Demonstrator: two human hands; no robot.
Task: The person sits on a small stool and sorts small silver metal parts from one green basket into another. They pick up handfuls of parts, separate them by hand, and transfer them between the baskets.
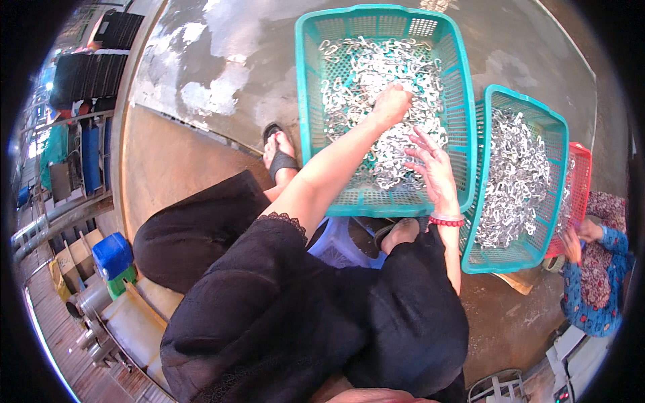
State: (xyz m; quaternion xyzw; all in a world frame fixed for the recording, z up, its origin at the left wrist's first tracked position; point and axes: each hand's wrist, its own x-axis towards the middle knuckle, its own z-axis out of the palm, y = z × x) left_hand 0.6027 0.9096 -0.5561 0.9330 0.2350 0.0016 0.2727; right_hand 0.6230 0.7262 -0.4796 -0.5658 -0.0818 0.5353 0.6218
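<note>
A large teal plastic basket (pixel 304 121) holds a spread of small, pale, curved hook-like pieces (pixel 383 161). My left hand (pixel 393 105) reaches over the middle of the pile with its fingers closed. What those fingers hold, if anything, is hidden. My right hand (pixel 433 166), with a red bead bracelet at the wrist, hovers over the near right part of the same basket. Its fingers are spread, and nothing shows in them.
To the right, a second teal basket (pixel 563 195) holds more such pieces, with a red basket (pixel 582 181) beyond it. A co-worker's hands (pixel 582 239) are beside the red one. Purple plastic (pixel 339 240) shows under me; a blue container (pixel 111 255) stands at left.
</note>
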